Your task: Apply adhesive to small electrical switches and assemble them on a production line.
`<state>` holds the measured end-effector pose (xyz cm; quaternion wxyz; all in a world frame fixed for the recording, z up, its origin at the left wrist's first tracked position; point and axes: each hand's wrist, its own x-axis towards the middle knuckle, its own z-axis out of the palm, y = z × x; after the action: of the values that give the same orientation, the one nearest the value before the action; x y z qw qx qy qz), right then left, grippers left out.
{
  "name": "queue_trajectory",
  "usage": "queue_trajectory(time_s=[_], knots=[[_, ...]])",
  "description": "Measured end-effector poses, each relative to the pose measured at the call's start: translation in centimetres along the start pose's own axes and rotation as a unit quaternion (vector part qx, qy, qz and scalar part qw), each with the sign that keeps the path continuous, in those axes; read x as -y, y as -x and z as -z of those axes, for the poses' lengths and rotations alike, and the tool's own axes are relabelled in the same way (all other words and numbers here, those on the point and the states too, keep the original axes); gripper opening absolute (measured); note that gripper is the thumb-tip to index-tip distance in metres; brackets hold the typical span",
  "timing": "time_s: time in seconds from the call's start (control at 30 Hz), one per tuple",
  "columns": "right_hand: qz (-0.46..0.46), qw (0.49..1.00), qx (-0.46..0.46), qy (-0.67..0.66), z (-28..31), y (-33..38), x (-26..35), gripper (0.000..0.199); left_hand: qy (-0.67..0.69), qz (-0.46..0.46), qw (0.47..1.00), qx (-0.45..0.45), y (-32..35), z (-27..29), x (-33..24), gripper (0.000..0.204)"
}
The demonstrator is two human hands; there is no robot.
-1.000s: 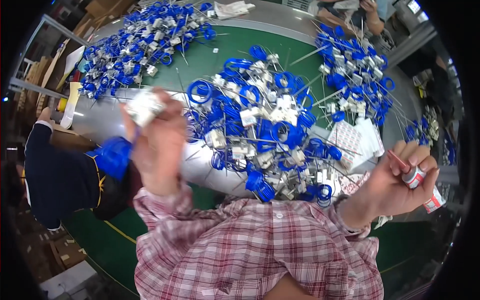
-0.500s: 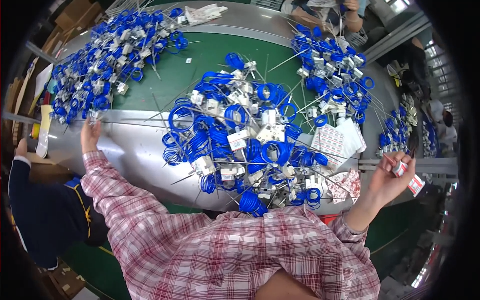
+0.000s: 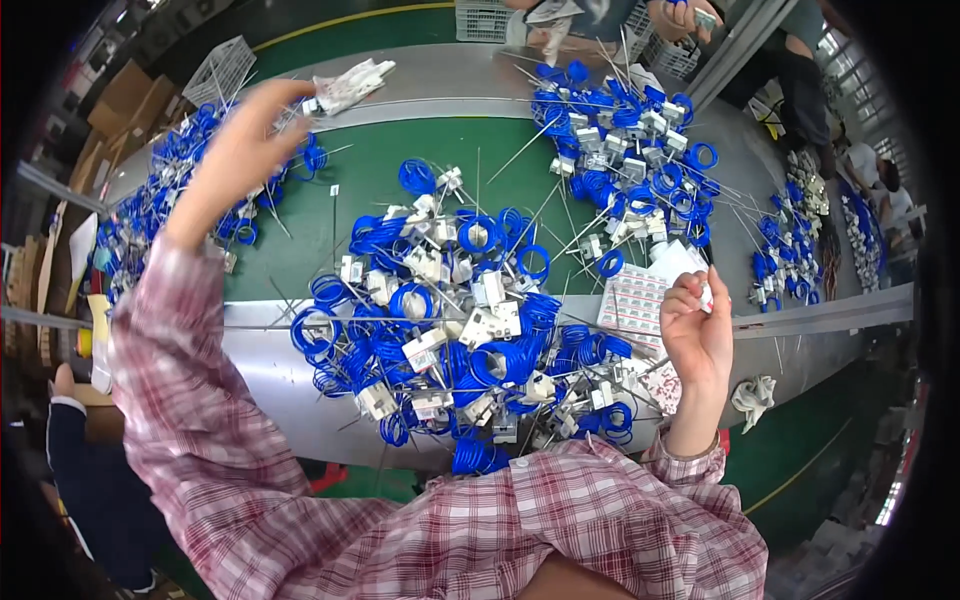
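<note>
My left hand [image 3: 245,150], smeared by motion, is raised over the far-left heap of thermostat-like parts with coiled blue tubing [image 3: 180,185]. Its fingertips are close to a crumpled white glove [image 3: 355,85]; whether they hold anything is not clear. On the right, my right hand [image 3: 697,330] is raised with fingers curled, pinching a small white piece [image 3: 706,296] that the fingers partly cover. Beside that hand lies a sheet of red-and-white labels [image 3: 632,308]. Directly before me a large heap of white blocks with blue coils and thin metal rods [image 3: 440,310] covers the bench.
Another blue-coil heap [image 3: 630,150] lies at the far right, near another person's hand [image 3: 685,15]. Long rods stick out of the heaps. A crumpled white cloth [image 3: 753,400] lies at the right edge. A white basket [image 3: 220,70] stands at the far left. A dark sleeve [image 3: 75,470] shows at left.
My left hand has moved up and away from the near end of the left heap. My right hand has moved inward and up beside the label sheet. The whole view has shifted.
</note>
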<state>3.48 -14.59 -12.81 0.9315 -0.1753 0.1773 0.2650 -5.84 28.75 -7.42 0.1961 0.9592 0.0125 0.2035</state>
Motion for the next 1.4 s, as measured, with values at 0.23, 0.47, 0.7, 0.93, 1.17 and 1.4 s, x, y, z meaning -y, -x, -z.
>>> queue_trajectory(time_s=[0.23, 0.47, 0.7, 0.93, 1.17, 1.4], knots=[[-0.038, 0.998, -0.022, -0.052, 1.4, -0.7, 1.7, 0.014, -0.054, -0.182, 0.924, 0.333, -8.0, -14.6, -1.5, 0.029], [-0.025, 0.991, -0.085, -0.101, 3.2, -0.3, 3.0, 0.014, -0.205, -0.142, 0.864, 0.438, -6.7, -23.5, 1.9, 0.044], [-0.031, 0.992, -0.065, -0.105, 3.5, -1.2, 4.2, 0.013, -0.173, -0.091, 0.948, 0.252, -8.1, -15.7, 0.3, 0.034], [-0.024, 0.997, -0.017, -0.074, 1.4, -0.2, 3.7, 0.011, -0.114, -0.037, 0.968, 0.219, -5.6, -8.1, 1.6, 0.028], [-0.014, 0.998, 0.007, -0.056, 2.7, 1.3, 4.1, 0.012, 0.201, 0.097, 0.971, -0.080, -0.5, 5.1, -4.8, 0.026], [0.147, 0.974, 0.156, 0.076, -3.5, 7.5, 0.9, 0.017, 0.804, 0.024, 0.538, -0.251, 12.5, 4.4, -15.3, 0.058]])
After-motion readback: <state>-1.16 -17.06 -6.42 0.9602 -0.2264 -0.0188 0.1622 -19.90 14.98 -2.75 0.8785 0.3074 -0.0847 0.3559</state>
